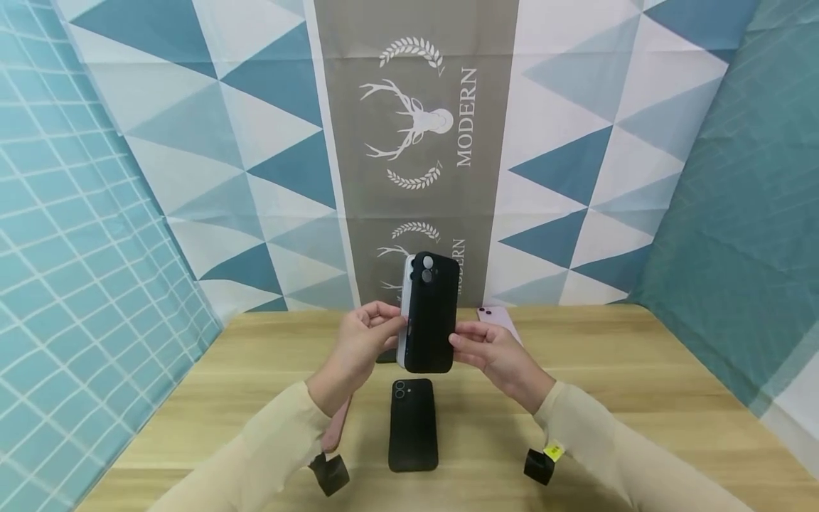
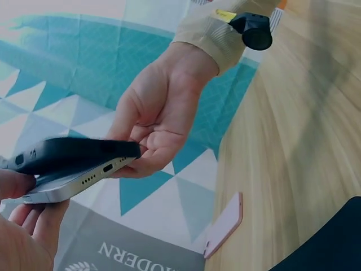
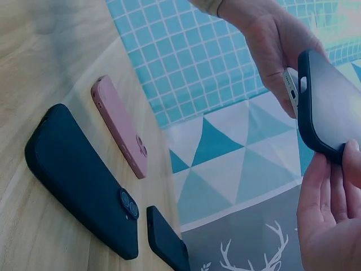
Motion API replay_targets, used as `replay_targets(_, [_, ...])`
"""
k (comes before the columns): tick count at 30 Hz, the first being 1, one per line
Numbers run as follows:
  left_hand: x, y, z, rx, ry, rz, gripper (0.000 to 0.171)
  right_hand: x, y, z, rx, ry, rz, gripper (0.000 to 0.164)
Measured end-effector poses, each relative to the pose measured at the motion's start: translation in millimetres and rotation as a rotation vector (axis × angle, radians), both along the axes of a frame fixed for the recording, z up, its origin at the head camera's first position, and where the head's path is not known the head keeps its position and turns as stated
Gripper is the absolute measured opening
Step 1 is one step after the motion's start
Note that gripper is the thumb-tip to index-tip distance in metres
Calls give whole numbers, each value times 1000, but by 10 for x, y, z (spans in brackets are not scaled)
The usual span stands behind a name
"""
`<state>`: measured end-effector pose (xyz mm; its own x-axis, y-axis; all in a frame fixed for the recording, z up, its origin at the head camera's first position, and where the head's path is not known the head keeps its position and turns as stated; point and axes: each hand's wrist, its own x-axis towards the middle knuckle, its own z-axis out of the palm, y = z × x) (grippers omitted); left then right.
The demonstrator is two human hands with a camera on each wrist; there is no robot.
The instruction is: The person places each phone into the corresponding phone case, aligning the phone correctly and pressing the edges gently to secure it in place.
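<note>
Raised over the table, my left hand [image 1: 360,340] pinches a white phone [image 1: 404,327] by its edge. My right hand [image 1: 495,355] grips a black phone case [image 1: 435,320] between thumb and fingers. The case overlaps most of the phone in the head view, and both stand nearly upright. In the left wrist view, the phone's charging-port end [image 2: 98,172] shows, with the case [image 2: 79,153] lying along it at a slight angle and a wedge of space between them. The right wrist view shows the case's rim [image 3: 309,124] beside the phone's end [image 3: 291,87].
A black phone-shaped piece [image 1: 413,427] lies on the wooden table [image 1: 640,398] below my hands. A pink one [image 1: 335,428] lies partly under my left forearm, a lilac one [image 1: 501,321] at the back right. Another black one [image 3: 166,243] lies farther back. Patterned cloth [image 1: 416,142] hangs behind.
</note>
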<state>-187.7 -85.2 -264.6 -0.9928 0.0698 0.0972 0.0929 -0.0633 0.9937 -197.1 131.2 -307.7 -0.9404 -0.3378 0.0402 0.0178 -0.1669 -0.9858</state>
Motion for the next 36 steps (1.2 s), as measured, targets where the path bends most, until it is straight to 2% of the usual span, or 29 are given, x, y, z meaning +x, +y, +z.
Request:
replay_targets(7, [64, 53, -63, 10, 13, 50, 6, 81, -14, -38, 77, 46, -94, 30])
replay_targets(13, [113, 97, -31, -48, 58, 123, 5, 126, -11, -11, 107, 110, -126, 31])
replay_targets(16, [125, 104, -13, -51, 63, 109, 3, 141, -6, 27, 128, 107, -136, 38])
replay_targets(19, [122, 107, -23, -17, 39, 77, 3, 154, -12, 56, 127, 53, -130, 45])
replay_targets(22, [123, 104, -48, 4, 15, 41, 8, 166, -27, 64, 106, -4, -126, 42])
replay_targets(25, [147, 95, -60, -11, 6, 17, 17, 185, -60, 62, 83, -40, -162, 32])
replay_targets(28, [212, 85, -64, -76, 33, -6, 24, 211, -89, 47, 83, -65, -217, 28])
replay_targets(31, [292, 82, -60, -260, 118, -7, 27, 233, -116, 38, 88, -85, -259, 31])
replay_targets(34, [334, 74, -76, -442, 181, 27, 38, 252, -143, 28, 84, -83, -260, 34])
replay_targets(36, [343, 61, -88, -505, 181, 67, 43, 263, -161, 25, 81, -77, -243, 36])
